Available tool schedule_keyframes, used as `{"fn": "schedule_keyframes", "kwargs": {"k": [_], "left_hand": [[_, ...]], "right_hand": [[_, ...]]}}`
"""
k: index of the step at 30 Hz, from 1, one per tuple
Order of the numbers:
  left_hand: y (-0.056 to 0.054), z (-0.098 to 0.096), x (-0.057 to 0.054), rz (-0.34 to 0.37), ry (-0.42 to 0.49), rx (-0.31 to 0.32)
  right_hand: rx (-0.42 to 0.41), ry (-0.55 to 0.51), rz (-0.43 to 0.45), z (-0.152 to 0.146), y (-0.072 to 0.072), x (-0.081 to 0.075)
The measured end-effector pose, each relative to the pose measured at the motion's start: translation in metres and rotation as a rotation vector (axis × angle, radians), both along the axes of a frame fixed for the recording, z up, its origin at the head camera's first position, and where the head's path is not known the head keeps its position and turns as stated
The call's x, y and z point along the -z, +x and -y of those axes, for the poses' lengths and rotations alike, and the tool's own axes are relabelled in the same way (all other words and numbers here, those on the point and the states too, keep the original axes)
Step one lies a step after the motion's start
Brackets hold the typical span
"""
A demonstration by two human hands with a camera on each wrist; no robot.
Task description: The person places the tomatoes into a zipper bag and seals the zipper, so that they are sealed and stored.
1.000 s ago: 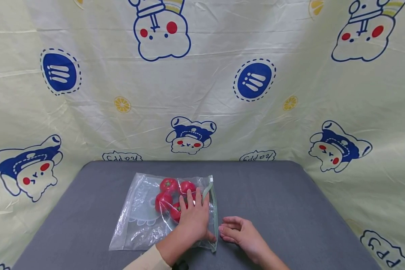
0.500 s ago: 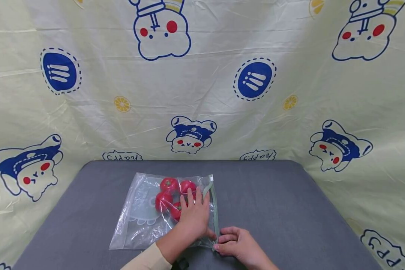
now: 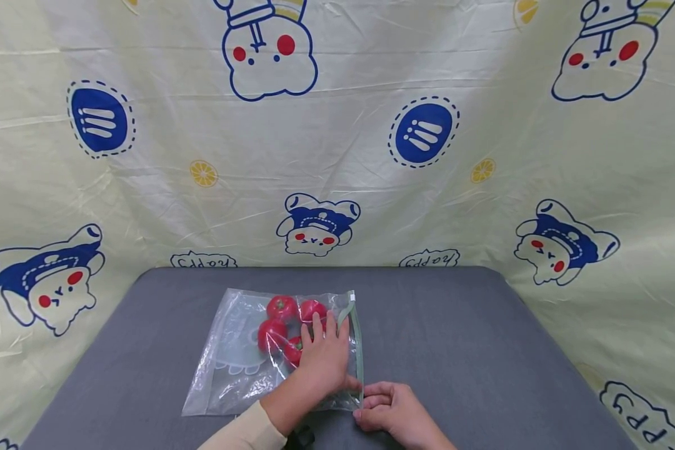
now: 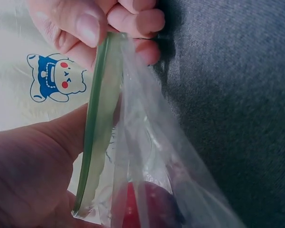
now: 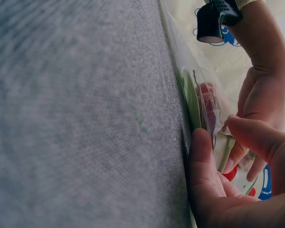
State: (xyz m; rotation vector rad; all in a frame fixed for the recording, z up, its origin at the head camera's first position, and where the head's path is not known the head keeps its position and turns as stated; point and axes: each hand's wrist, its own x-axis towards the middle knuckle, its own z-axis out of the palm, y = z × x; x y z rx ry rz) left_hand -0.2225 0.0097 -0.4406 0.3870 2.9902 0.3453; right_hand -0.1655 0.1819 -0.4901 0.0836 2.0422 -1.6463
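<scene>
A clear zip bag (image 3: 214,390) lies flat on the table, with several red tomatoes (image 3: 272,335) inside. Its pale green zip strip (image 3: 358,350) runs along the right side. My left hand (image 3: 322,365) rests on the bag with straight, spread fingers, hiding part of the tomatoes. The left thumb reaches to the zip strip. At the strip's near end, my right hand (image 3: 394,409) pinches the bag's corner between thumb and fingers. The left wrist view shows the green strip (image 4: 92,128) ending at the right hand (image 4: 109,23).
The grey table (image 3: 455,337) extends around the bag. A pale curtain (image 3: 337,144) with printed cartoons hangs behind it. A black wrist camera (image 5: 213,21) is on the left wrist, above the near edge of the bag.
My right hand has moved left and nearer to me, from beside the bag to its near right corner, which it now pinches. The left hand has stayed almost still.
</scene>
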Motion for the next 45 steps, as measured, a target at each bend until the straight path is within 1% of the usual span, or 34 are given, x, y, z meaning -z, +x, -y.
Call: {"fn": "schedule_keyframes", "kwargs": {"k": [4, 9, 12, 15, 18, 20, 22, 24, 26, 29, 32, 35, 38, 42, 45], "left_hand": [[-0.003, 0.002, 0.000, -0.007, 0.042, 0.017], [-0.009, 0.005, 0.000, -0.020, 0.092, 0.051], [-0.014, 0.009, -0.004, -0.027, 0.122, 0.093], [-0.021, 0.015, -0.011, -0.031, 0.156, 0.144], [-0.033, 0.022, -0.018, -0.047, 0.202, 0.180], [-0.043, 0.026, -0.021, -0.060, 0.219, 0.184], [-0.052, 0.029, -0.024, -0.056, 0.234, 0.177], [-0.062, 0.032, -0.025, -0.032, 0.246, 0.170], [-0.072, 0.034, -0.026, 0.001, 0.260, 0.179], [-0.087, 0.037, -0.027, 0.037, 0.258, 0.215], [-0.102, 0.036, -0.028, 0.045, 0.232, 0.257], [-0.114, 0.034, -0.029, 0.062, 0.220, 0.278], [-0.123, 0.031, -0.028, 0.095, 0.229, 0.287], [-0.134, 0.026, -0.024, 0.125, 0.242, 0.306], [-0.142, 0.023, -0.022, 0.156, 0.244, 0.303]], "right_hand": [[0.012, -0.038, -0.010, 0.000, 0.000, 0.000], [0.021, -0.126, -0.056, 0.003, 0.002, 0.001], [0.030, -0.156, -0.076, 0.004, 0.003, 0.003], [0.044, -0.174, -0.088, 0.005, 0.003, 0.004], [0.062, -0.179, -0.089, 0.005, 0.002, 0.004], [0.072, -0.176, -0.093, 0.005, 0.002, 0.003], [0.079, -0.168, -0.094, 0.005, 0.001, 0.003], [0.085, -0.155, -0.092, 0.005, 0.001, 0.002], [0.087, -0.141, -0.087, 0.005, 0.001, 0.001], [0.086, -0.115, -0.080, 0.004, 0.001, -0.001], [0.077, -0.100, -0.085, 0.004, 0.001, -0.003], [0.070, -0.093, -0.089, 0.004, 0.001, -0.004], [0.063, -0.081, -0.075, 0.003, 0.001, -0.004], [0.051, -0.074, -0.058, 0.001, 0.000, -0.004], [0.042, -0.080, -0.056, 0.001, -0.001, -0.004]]}}
